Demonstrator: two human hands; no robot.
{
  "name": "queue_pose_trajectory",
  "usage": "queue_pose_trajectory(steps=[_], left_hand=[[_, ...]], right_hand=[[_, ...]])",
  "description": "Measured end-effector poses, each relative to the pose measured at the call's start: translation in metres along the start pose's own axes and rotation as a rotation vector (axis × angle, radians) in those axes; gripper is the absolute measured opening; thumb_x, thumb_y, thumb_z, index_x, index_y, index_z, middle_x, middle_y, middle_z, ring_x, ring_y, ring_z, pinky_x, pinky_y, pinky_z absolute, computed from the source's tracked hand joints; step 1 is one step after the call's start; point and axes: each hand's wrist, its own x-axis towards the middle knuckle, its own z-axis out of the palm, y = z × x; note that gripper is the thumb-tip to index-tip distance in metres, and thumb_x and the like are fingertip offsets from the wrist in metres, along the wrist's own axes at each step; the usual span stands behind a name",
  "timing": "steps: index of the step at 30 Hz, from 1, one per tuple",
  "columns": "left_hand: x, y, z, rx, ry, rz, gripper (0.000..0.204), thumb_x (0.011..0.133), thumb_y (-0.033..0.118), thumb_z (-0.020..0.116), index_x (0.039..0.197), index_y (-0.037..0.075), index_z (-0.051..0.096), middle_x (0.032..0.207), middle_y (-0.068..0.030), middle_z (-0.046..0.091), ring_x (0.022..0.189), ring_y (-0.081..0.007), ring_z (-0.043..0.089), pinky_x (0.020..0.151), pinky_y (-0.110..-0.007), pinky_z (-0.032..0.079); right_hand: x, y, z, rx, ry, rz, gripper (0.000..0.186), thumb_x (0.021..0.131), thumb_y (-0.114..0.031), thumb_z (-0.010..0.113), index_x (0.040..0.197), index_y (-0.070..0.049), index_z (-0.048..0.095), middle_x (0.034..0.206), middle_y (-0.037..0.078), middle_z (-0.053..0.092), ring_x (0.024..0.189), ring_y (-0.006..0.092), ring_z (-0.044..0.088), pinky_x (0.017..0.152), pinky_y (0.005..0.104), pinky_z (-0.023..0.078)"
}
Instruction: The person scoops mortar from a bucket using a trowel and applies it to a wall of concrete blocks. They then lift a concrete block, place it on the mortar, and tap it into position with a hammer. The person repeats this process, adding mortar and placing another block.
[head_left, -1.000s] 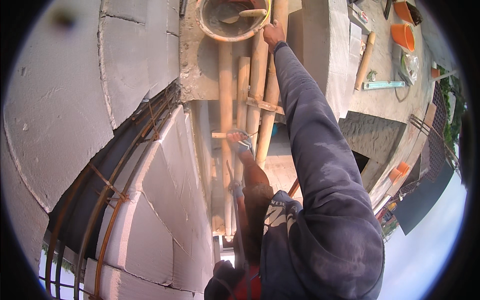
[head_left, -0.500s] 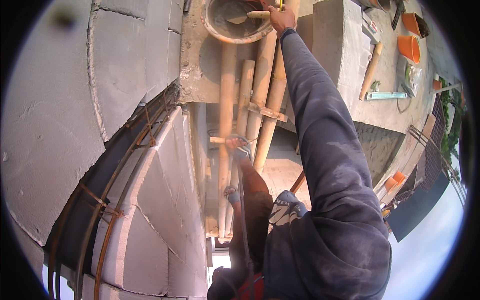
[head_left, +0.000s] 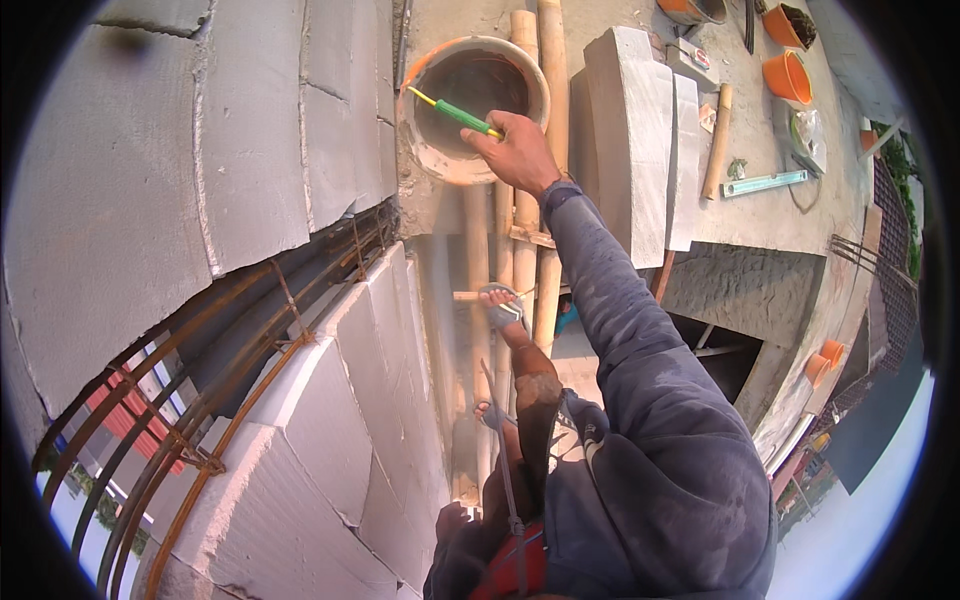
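the right hand [head_left: 520, 152] holds a green tool [head_left: 457, 112], likely light, stiff, best gripped mid-handle, over the bucket's rim [head_left: 541, 85]; left hand unseen.

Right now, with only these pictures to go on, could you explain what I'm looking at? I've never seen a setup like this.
There is no robot here, just a person working bare-handed. Every picture comes from a fisheye camera worn on the person's head and looking down, so straight edges bend near the dark rim. The dark sleeve leads to the right hand, which holds a slim green-and-yellow tool over a stained bucket. I can't make out the left hand. Below are bamboo poles; a wall of pale blocks stands at left. On the concrete surface at right lie a light-blue level and a short bamboo piece, near an orange bucket.
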Motion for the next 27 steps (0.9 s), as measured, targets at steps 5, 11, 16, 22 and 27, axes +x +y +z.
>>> queue_pose_trajectory(steps=[5, 11, 16, 22, 27], left_hand=[[0.025, 0.073, -0.009, 0.268, 0.037, 0.599, 0.037, 0.11, 0.033, 0.064, 0.129, 0.001, 0.067, 0.119, -0.0119, 0.073, 0.108, -0.022, 0.07, 0.097, -0.037, 0.056], [-0.061, 0.217, 0.017, -0.078, -0.057, 0.977, 0.067, 0.112, 0.059, 0.049, 0.151, 0.005, 0.058, 0.144, -0.0152, 0.065, 0.136, -0.0258, 0.058, 0.112, -0.046, 0.046], [-0.145, 0.237, -0.011, -0.292, -0.36, 0.922, 0.097, 0.104, 0.081, 0.042, 0.163, 0.005, 0.044, 0.15, -0.0146, 0.056, 0.136, -0.0274, 0.054, 0.112, -0.052, 0.045], [-0.23, 0.135, -0.031, -0.148, -0.496, 0.949, 0.111, 0.097, 0.083, 0.056, 0.166, 0.0, 0.029, 0.145, -0.0157, 0.057, 0.13, -0.0253, 0.06, 0.099, -0.046, 0.056], [-0.187, 0.072, -0.013, 0.042, -0.355, 1.221, 0.094, 0.098, 0.058, 0.078, 0.156, 0.002, 0.031, 0.118, -0.016, 0.07, 0.107, -0.0263, 0.072, 0.083, -0.044, 0.06]], right_hand=[[-0.164, -0.075, -0.08, 0.119, 0.089, -0.12, 0.049, 0.092, -0.037, 0.084, 0.072, -0.001, 0.058, 0.061, 0.015, 0.051, 0.057, 0.0277, 0.05, 0.058, 0.0437, 0.042], [-0.34, -0.191, -0.15, 0.019, -0.054, -0.282, 0.04, 0.089, -0.032, 0.087, 0.08, 0.001, 0.065, 0.067, 0.015, 0.059, 0.061, 0.0267, 0.055, 0.062, 0.0417, 0.047], [-0.465, -0.246, -0.165, 0.057, -0.181, -0.443, 0.032, 0.089, -0.026, 0.089, 0.092, 0.001, 0.072, 0.074, 0.012, 0.067, 0.069, 0.0164, 0.061, 0.065, 0.037, 0.05], [-0.564, -0.254, -0.159, -0.16, -0.225, -0.375, 0.046, 0.089, -0.041, 0.088, 0.092, 0.002, 0.07, 0.078, 0.018, 0.069, 0.072, 0.0298, 0.066, 0.07, 0.0424, 0.052], [-0.607, -0.212, -0.139, -0.076, -0.108, -0.341, 0.037, 0.091, -0.034, 0.087, 0.095, -0.001, 0.071, 0.079, 0.013, 0.065, 0.075, 0.0234, 0.061, 0.071, 0.0403, 0.05]])
